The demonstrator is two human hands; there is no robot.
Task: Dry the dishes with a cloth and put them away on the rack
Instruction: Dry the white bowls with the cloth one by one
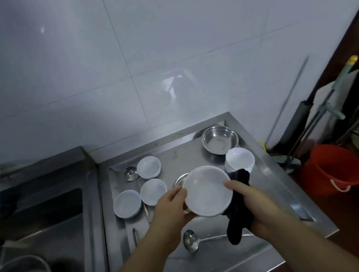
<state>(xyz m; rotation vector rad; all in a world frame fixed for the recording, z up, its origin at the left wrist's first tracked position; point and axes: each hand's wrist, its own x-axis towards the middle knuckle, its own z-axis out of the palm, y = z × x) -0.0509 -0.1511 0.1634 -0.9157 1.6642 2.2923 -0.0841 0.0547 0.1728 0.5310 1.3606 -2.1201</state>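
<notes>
The left hand (pixel 171 207) grips a smooth, round white bowl (pixel 208 191) by its rim; the right hand (pixel 248 204) pinches the opposite rim, fingers also bunching a dark, limp cloth (pixel 240 216). The bowl hangs above the brushed-steel worktop (pixel 185 155), mouth tipped toward the person.
</notes>
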